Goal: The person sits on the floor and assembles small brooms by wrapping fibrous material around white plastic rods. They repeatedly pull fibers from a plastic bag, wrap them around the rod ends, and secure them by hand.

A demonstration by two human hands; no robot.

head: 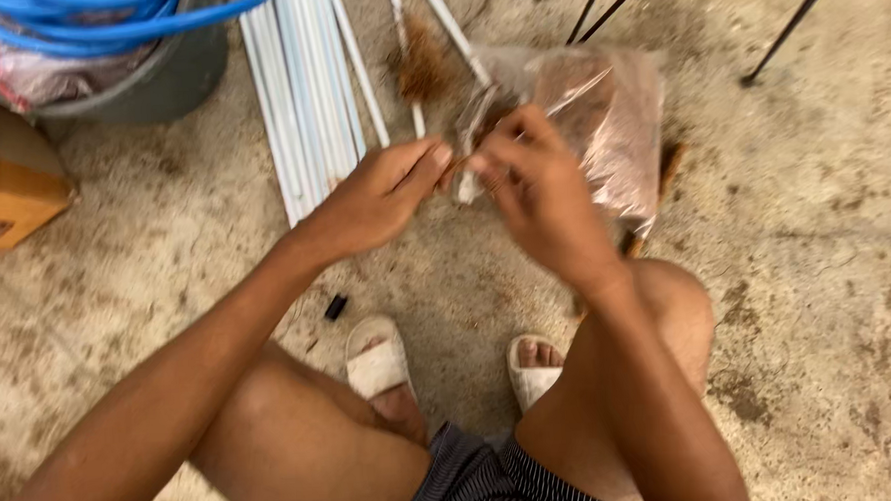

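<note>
— Item held? — Clear plastic bag (600, 123) of brown grains, above the floor (817, 264); left hand (378, 198) and right hand (538, 191) fingers pinched its neck. — Step? — Seemingly working the mouth; next needed steady grip.

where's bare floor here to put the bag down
Bare concrete floor lies right of the plastic bag, below the thin black legs, and between the cardboard box and the left hand. White pipes and bucket crowd the top left.
</note>
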